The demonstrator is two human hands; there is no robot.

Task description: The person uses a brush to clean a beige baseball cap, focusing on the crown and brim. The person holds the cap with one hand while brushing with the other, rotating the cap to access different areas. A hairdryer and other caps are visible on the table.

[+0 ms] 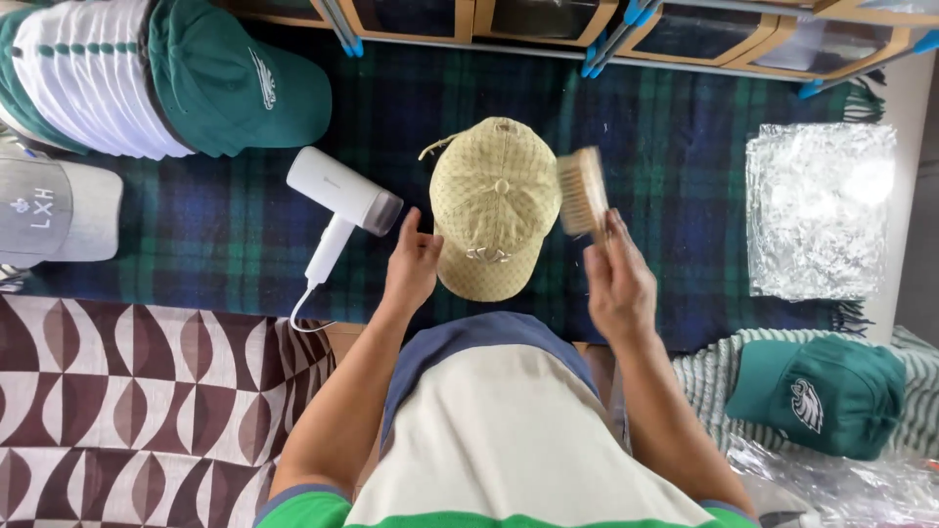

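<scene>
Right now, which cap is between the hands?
The tan cap on the plaid blanket: left hand touches its edge, right hand holds a brush beside it. The green caps lie apart.

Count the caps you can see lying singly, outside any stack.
4: tan cap at centre on the plaid blanket, green cap top left, grey cap at left edge, green cap bottom right. The stacks may hide more.

Cap workshop, stacked caps (98, 78), bagged stock (820, 210)
</scene>
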